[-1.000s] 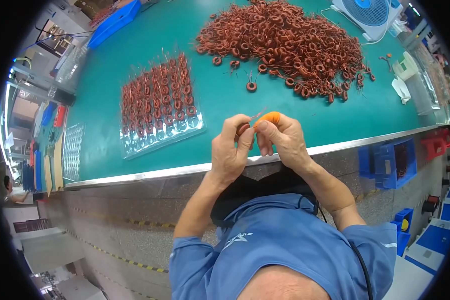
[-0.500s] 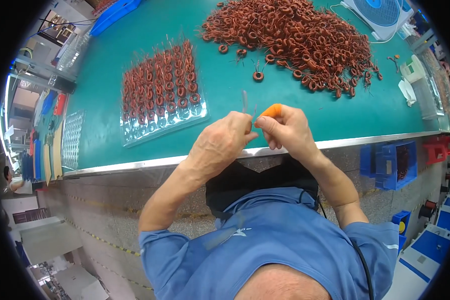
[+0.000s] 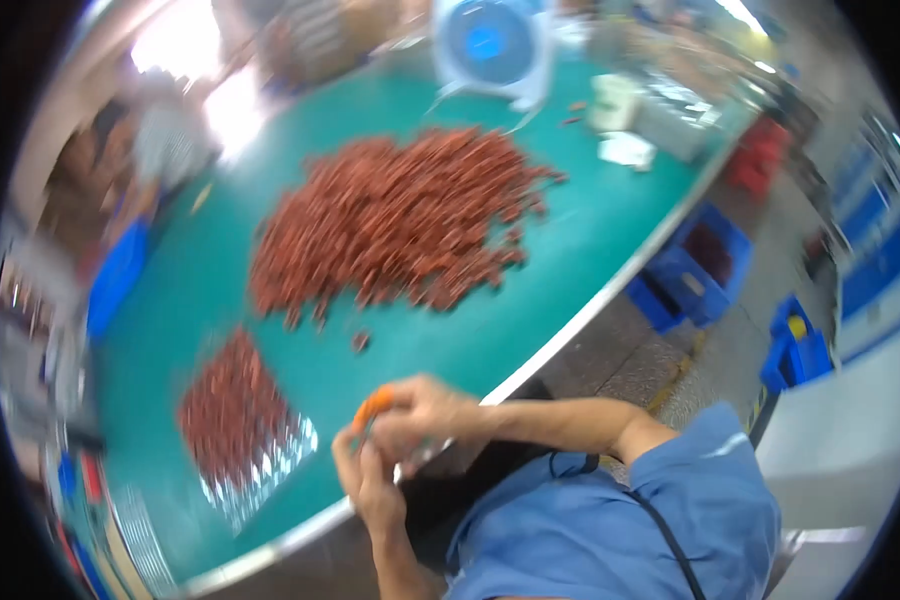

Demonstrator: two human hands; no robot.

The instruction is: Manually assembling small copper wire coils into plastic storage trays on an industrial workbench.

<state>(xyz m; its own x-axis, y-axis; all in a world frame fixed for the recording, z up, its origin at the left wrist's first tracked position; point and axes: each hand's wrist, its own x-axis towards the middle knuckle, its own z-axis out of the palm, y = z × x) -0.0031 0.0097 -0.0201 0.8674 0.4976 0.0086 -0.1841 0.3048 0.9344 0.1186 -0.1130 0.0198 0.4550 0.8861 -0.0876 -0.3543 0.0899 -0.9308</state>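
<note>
Head view, blurred throughout, is showing the left hand (image 3: 372,482) and right hand (image 3: 425,412) touching at lower centre, their fingers bent inward as in a pinch; whether they are gripping anything, I cannot tell. An orange finger cover (image 3: 374,404) is wrapping one finger of the right hand. Just above, one loose red-brown coil (image 3: 360,341) is lying on the green tabletop (image 3: 570,260), nearer the right hand. Left of both, a clear tray (image 3: 270,480) is lying nearer the left hand, its bare strip facing that hand, while packed coils (image 3: 235,410) are filling the rest. Farther up, a coil pile (image 3: 400,220) is spreading across the centre, its long axis rising rightward. Beyond it, a fan (image 3: 485,45) is standing at upper centre.
</note>
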